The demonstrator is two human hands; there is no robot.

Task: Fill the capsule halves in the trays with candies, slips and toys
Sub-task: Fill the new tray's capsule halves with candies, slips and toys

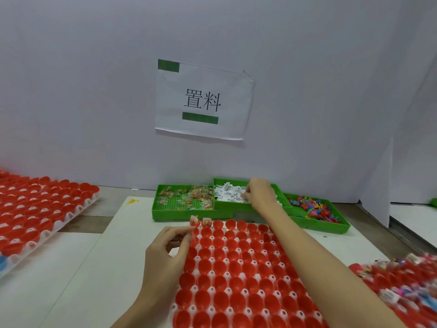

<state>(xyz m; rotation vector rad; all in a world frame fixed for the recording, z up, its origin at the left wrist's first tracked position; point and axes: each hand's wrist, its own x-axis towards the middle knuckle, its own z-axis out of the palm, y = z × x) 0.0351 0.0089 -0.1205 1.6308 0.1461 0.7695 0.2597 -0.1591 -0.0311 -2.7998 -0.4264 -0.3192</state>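
Right now the right hand (259,194) is reaching into the middle green plastic bin (238,205), fingers curling among the white paper slips (228,192). The left hand (169,249) is pinching a small clear candy packet (193,229) at the far-left edge of the white tray of red capsule halves (238,273), lying on the surface (118,252).

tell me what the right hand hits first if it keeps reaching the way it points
The right hand already sits over the slips in the middle green tray; further on, probably the tray's far rim, then the wall.
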